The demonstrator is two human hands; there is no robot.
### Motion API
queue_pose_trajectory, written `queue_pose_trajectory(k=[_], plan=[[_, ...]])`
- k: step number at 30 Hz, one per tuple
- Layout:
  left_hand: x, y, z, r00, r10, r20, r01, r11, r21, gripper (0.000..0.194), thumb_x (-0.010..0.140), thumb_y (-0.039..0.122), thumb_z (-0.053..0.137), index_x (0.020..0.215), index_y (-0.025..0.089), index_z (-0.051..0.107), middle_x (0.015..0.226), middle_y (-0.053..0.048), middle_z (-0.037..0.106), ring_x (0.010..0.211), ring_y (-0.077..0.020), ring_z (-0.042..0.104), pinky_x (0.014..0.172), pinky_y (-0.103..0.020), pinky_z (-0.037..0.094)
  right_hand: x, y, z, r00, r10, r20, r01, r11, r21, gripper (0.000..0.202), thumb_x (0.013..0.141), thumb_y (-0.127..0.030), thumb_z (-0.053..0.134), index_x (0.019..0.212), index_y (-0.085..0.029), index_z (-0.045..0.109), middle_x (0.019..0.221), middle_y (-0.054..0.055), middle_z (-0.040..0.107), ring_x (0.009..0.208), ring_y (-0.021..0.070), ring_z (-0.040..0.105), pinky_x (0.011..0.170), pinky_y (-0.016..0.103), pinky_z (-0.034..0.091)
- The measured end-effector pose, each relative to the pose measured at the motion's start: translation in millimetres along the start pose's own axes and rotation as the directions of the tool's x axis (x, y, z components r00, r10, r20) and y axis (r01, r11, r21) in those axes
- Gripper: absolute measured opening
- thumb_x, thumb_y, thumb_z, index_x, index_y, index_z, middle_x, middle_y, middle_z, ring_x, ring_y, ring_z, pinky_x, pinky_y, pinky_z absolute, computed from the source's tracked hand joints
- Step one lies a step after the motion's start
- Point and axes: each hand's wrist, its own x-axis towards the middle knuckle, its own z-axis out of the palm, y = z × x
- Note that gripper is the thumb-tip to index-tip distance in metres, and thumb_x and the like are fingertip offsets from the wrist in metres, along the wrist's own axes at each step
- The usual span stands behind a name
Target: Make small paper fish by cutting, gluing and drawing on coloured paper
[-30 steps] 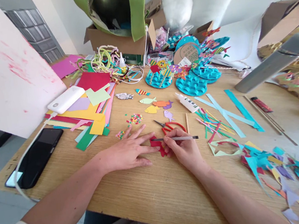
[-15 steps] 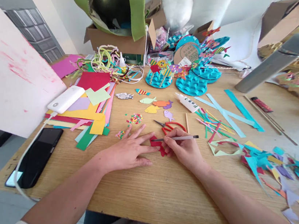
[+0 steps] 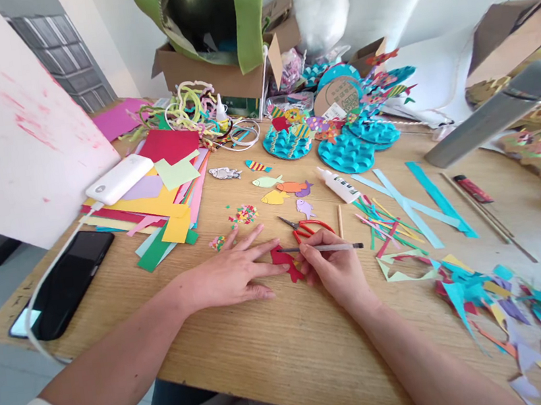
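Steadying red paper cutout (image 3: 294, 273) on table (image 3: 271, 355), left hand (image 3: 228, 278) lies flat, fingers apart, fingertips at its left edge, likely against slipping. Right hand (image 3: 335, 266) pinches slim pen (image 3: 330, 247) toward tip end, point over cutout, apparently for fine control. Scissors (image 3: 298, 228) rest just beyond, probably for easy reach.

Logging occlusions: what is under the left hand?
The left hand overlaps one side of a red paper piece, partly visible beside it. Wooden table shows around; what else the hand covers cannot be seen.
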Motion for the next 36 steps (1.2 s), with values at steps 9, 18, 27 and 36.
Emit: queue_pose_trajectory(k=[9,18,27,36], plan=[[-0.4,0.3,0.3,1.000,-0.001,-0.004,0.001,1.000,-0.001,0.051,0.094,0.055,0.049,0.143,0.042,0.045,0.163,0.000,0.021,0.151,-0.0369,0.000,0.116,-0.064,0.001,-0.5,0.4,0.4,1.000,0.003,0.007,-0.003,1.000,-0.012,0.048,0.067,-0.061,0.078,0.073,-0.020,0.054,0.059,0.000,0.065,0.041,0.0106,0.057,0.032,0.018,0.045],[0.1,1.5,-1.1,1.000,-0.010,0.001,0.010,1.000,-0.003,0.051,0.093,0.054,0.051,0.143,0.042,0.045,0.163,0.000,0.022,0.151,-0.0367,0.002,0.116,-0.064,0.003,-0.4,0.5,0.1,1.000,-0.005,0.015,0.005,1.000,-0.016,0.047,0.068,-0.061,0.077,0.073,-0.020,0.054,0.059,0.001,0.065,0.041,0.0108,0.057,0.032,0.018,0.045],[-0.5,0.9,0.0,1.000,-0.003,-0.001,0.003,1.000,-0.005,0.051,0.094,0.054,0.050,0.143,0.041,0.046,0.163,0.000,0.021,0.151,-0.0369,0.000,0.116,-0.064,0.002,-0.3,1.8,-0.5,0.999,-0.012,0.035,0.013,1.000,-0.028,0.044,0.070,-0.058,0.076,0.072,-0.020,0.054,0.054,0.000,0.063,0.040,0.0116,0.057,0.032,0.019,0.045],[-1.0,0.8,-0.2,1.000,-0.010,0.000,0.010,1.000,-0.001,0.051,0.094,0.054,0.050,0.143,0.042,0.045,0.163,0.000,0.022,0.151,-0.0360,0.001,0.116,-0.065,0.003,-0.7,2.0,-1.3,0.999,-0.007,0.041,0.009,0.999,-0.031,0.041,0.072,-0.055,0.075,0.072,-0.020,0.053,0.053,-0.001,0.063,0.040,0.0116,0.057,0.033,0.019,0.045]])
